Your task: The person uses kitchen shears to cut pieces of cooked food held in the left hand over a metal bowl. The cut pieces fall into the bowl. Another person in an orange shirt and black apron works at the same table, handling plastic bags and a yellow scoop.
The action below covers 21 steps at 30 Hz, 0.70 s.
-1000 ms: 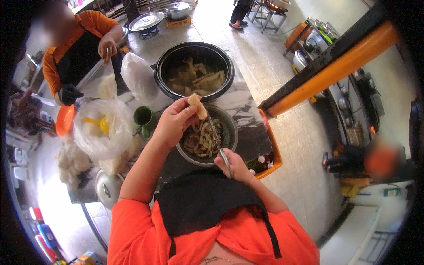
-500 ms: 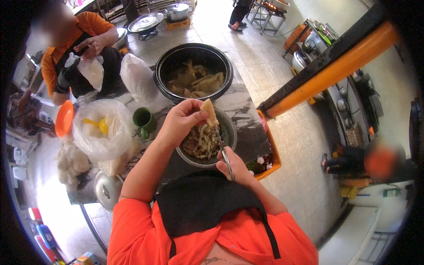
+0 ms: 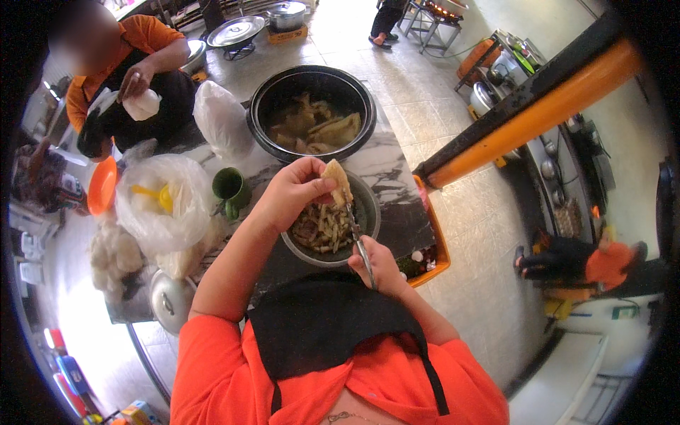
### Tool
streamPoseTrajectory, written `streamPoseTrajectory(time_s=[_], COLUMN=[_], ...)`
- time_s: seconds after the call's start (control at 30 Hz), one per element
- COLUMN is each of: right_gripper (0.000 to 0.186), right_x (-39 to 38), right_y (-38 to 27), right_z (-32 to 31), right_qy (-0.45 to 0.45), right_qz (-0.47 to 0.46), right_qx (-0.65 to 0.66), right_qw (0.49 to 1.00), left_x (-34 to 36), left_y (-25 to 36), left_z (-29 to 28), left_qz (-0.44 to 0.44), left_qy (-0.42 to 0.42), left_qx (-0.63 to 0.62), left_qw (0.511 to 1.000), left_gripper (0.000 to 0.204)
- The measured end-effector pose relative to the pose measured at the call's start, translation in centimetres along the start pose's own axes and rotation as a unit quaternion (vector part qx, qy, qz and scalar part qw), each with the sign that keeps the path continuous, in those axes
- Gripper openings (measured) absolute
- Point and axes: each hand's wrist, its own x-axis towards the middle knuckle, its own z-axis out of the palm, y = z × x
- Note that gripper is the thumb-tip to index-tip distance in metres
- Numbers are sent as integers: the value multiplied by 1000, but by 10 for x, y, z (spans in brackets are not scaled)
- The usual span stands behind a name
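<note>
My left hand (image 3: 297, 189) pinches a pale yellowish piece of food (image 3: 336, 177), like cooked meat or tripe, between thumb and fingers. A pair of metal scissors (image 3: 363, 253) is gripped in my right hand (image 3: 381, 267), its blades pointing up and touching the lower edge of that piece. Beneath both hands a round metal bowl (image 3: 375, 216) holds many cut pale strips (image 3: 324, 228). Just beyond it stands a wide black pot (image 3: 368, 117) with larger pale pieces (image 3: 336, 132) lying in cloudy liquid.
Left of the bowl are a green mug (image 3: 230, 185), an open plastic bag (image 3: 159, 223) with a yellow scoop (image 3: 164, 198), a white bag (image 3: 221, 120) and a pot lid (image 3: 171, 303). An orange crate (image 3: 445, 248) adjoins the table's right side. Across the table, a co-worker (image 3: 152, 53) handles a white bag.
My hands stay nearly in place, with the scissors still at the food piece. The co-worker's hands and white bag have shifted; a person at far right has moved slightly.
</note>
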Motion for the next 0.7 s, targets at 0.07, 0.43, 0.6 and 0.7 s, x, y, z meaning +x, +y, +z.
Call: streamPoseTrajectory(time_s=[0.07, 0.43, 0.6, 0.7], right_gripper=[55, 61, 56, 51], right_x=[0, -1, -2, -2], right_y=[0, 4, 3, 7], right_z=[1, -3, -3, -2], right_qy=[8, -8, -33, -27], right_qz=[0, -38, 1, -5], right_qx=[15, -18, 28, 18], right_qw=[1000, 999, 999, 999], left_x=[0, -5, -6, -6], left_y=[0, -9, -6, -5], left_z=[0, 1, 0, 1], left_qz=[-9, -68, -86, -93], left_qy=[-5, -83, -89, -96], left_qx=[-13, 14, 6, -9], left_qw=[1000, 994, 992, 991], left_gripper=[15, 16, 16, 15])
